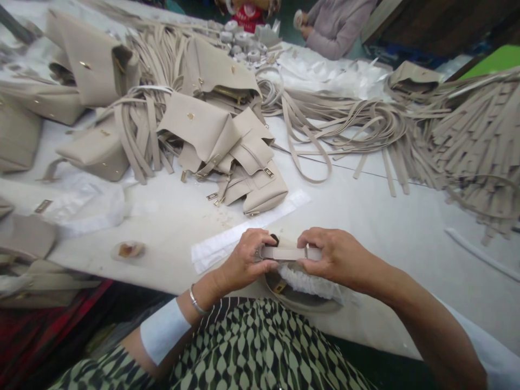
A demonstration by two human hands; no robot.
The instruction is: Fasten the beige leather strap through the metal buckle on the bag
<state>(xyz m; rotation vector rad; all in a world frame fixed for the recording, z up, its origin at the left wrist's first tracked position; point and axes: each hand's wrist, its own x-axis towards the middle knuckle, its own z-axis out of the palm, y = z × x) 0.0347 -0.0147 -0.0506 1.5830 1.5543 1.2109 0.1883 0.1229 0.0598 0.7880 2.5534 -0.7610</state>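
Observation:
My left hand (247, 259) and my right hand (335, 257) both pinch a short beige leather strap (284, 253) held level between them, close to my body at the table's near edge. Under the strap sits a beige handbag (298, 298) stuffed with white paper filling (309, 281), with a small gold clasp showing on it. Fingers of both hands are curled round the strap's ends. A silver bangle circles my left wrist.
Several finished beige handbags (227, 146) lie heaped mid-table and at the left. Piles of loose beige straps (459, 130) cover the right and back. A white paper strip (247, 230) lies just beyond my hands. Another person (337, 24) works at the far edge.

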